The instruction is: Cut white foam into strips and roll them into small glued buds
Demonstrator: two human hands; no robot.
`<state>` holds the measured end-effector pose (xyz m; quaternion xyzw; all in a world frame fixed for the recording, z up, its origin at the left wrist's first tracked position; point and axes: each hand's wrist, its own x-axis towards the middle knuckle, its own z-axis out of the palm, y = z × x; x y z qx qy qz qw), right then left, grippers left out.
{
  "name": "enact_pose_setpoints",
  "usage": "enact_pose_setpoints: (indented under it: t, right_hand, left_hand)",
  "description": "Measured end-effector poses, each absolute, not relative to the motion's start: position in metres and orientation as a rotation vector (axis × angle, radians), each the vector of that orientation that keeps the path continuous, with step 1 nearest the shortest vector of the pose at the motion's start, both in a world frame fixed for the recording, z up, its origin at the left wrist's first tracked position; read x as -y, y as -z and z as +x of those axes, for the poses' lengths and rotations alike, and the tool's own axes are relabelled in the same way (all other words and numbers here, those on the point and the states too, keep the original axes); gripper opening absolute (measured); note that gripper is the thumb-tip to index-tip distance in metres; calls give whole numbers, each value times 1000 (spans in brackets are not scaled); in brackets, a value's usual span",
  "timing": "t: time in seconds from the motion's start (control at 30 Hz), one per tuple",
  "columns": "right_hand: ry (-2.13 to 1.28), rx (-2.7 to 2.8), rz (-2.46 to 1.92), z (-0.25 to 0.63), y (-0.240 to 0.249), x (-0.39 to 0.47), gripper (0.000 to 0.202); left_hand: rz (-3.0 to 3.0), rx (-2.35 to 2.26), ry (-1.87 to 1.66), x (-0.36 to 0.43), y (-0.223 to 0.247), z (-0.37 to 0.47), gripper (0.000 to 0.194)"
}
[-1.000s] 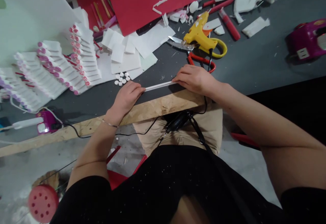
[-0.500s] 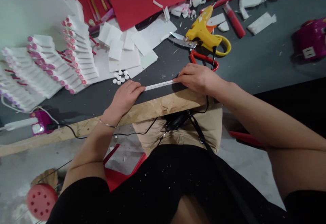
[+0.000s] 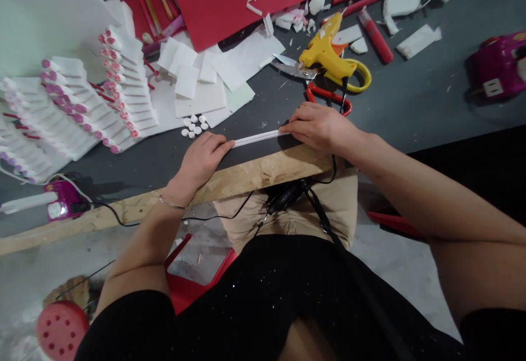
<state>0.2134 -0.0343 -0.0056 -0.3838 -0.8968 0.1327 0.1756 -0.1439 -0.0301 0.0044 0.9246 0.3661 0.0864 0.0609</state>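
A thin, folded-looking white strip [image 3: 257, 138] lies near the table's front edge, stretched between my hands. My left hand [image 3: 203, 155] is closed on its left end, thumb and fingers pressed together. At the other end my right hand [image 3: 314, 125] pinches the strip with bunched fingertips. Both ends are hidden under the fingers. Several small white discs [image 3: 194, 125] sit just beyond my left hand. Past my right hand are red-handled scissors [image 3: 329, 96] and a yellow glue gun [image 3: 326, 54].
Rows of white paper pieces with pink and purple rolled tips [image 3: 119, 84] fill the left. White paper squares [image 3: 201, 98] and a red sheet [image 3: 234, 7] lie at the back. Purple power sockets [image 3: 63, 199] stand left, another [image 3: 503, 65] right. A black cord [image 3: 119, 216] crosses the wooden edge [image 3: 263, 170].
Both hands keep their grip on the white strip, with no visible movement of it. The camera view has shifted very slightly.
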Motion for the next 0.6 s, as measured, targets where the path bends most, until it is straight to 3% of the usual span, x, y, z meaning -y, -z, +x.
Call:
enact_pose_setpoints:
  t: [0.3,0.6]
  right_hand:
    - [-321,2638,-1058,211,2,34,49]
    - [5,2727,-1156,210,-2,59,48]
  left_hand:
    - [2875,-1063,-208,32,-12,-142,38]
    - [2899,-1049,-180,39,-16,-146,41]
